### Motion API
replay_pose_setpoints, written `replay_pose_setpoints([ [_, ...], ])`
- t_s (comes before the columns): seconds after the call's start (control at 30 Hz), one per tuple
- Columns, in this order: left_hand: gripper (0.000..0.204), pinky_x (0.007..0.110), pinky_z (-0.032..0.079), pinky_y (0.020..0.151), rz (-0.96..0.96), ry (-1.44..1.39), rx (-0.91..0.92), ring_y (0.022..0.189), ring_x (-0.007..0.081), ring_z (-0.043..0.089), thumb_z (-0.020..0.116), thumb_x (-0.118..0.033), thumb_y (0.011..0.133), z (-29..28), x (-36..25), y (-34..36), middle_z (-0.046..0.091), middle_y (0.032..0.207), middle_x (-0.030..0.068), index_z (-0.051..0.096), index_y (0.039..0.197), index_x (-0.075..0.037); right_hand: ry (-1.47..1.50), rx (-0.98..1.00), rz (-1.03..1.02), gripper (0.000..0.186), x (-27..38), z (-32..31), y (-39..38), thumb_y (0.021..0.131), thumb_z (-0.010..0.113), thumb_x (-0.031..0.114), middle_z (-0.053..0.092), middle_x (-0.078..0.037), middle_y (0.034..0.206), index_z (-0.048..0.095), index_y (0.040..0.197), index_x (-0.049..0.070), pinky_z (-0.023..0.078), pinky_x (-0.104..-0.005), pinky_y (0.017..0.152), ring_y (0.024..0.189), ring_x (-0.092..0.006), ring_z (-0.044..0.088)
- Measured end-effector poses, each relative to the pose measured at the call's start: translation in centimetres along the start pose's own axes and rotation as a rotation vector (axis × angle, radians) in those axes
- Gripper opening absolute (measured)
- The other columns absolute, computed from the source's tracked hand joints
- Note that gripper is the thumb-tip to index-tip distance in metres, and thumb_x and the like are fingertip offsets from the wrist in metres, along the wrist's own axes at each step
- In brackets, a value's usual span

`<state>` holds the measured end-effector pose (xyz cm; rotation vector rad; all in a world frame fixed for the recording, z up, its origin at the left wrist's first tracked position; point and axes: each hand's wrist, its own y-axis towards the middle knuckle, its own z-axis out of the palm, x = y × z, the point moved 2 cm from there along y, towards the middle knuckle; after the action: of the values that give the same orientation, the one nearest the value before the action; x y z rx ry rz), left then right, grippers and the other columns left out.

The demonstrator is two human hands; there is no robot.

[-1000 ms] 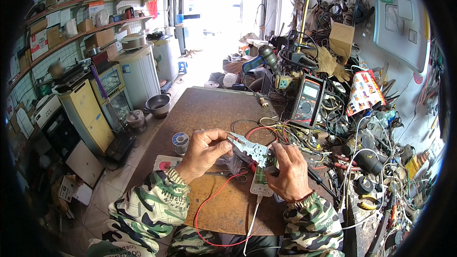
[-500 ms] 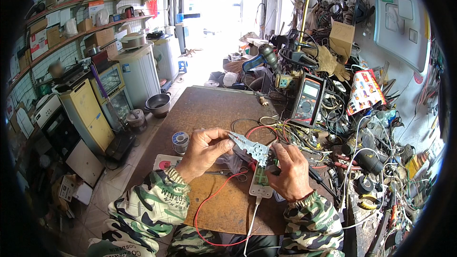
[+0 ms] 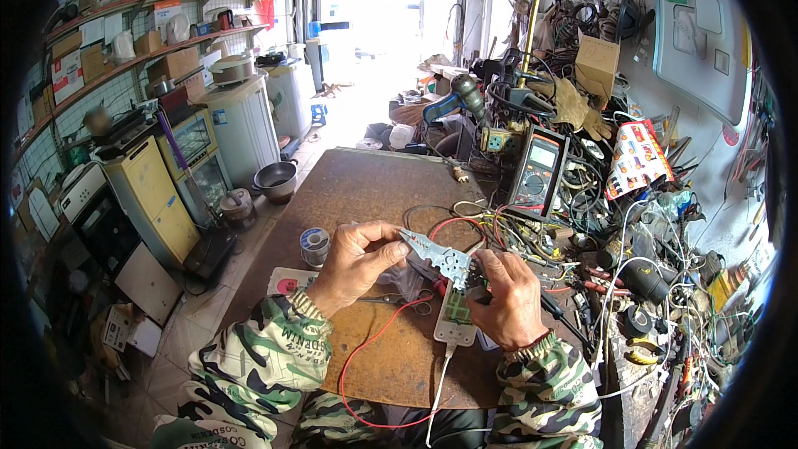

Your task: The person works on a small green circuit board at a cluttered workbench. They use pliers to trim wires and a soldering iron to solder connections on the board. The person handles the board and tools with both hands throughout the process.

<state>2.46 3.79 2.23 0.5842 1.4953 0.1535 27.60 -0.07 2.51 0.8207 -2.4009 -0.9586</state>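
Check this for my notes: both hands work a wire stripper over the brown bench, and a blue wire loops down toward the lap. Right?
Not quite: the head view shows the looping wire is red. The left hand and right hand do work the wire stripper over the brown bench.

A flat metal wire-stripping tool (image 3: 440, 256) is held above the middle of the brown wooden workbench (image 3: 366, 191), between the left hand (image 3: 353, 262) at 9 o'clock and the right hand (image 3: 509, 299) at 4 o'clock. Beneath the tool, a white plastic casing with a green circuit board (image 3: 456, 316) is set. A thin red wire (image 3: 366, 357) is looped at 7 o'clock. A small solder spool (image 3: 314, 242) sits at 9 o'clock, beyond the left hand. A dark handheld multimeter (image 3: 538, 170) is propped at 1 o'clock.
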Motion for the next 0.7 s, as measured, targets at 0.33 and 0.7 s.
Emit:
replay_pose_setpoints([
  [0.33, 0.016, 0.025, 0.055, 0.075, 0.004, 0.039, -0.006, 0.080, 0.0096, 0.066, 0.070, -0.012, 0.098, -0.1, 0.2, 0.0, 0.072, 0.090, 0.0041, 0.073, 0.104, 0.002, -0.014, 0.000, 0.011, 0.061, 0.0, 0.2, -0.2, 0.064, 0.080, 0.011, 0.059, -0.017, 0.091, 0.059, 0.119, -0.002, 0.051, -0.0482, 0.073, 0.083, -0.0374, 0.060],
  [0.7, 0.018, 0.029, 0.059, 0.076, -0.059, -0.003, -0.023, 0.079, 0.0113, 0.067, 0.070, -0.012, 0.098, 0.4, -0.1, -0.1, 0.071, 0.091, 0.0061, 0.071, 0.107, 0.004, 0.205, -0.143, 0.407, 0.045, -1.8, -0.4, 0.3, 0.071, 0.075, 0.007, 0.067, -0.023, 0.091, 0.066, 0.113, -0.008, 0.055, -0.0439, 0.075, 0.081, -0.0398, 0.068],
])
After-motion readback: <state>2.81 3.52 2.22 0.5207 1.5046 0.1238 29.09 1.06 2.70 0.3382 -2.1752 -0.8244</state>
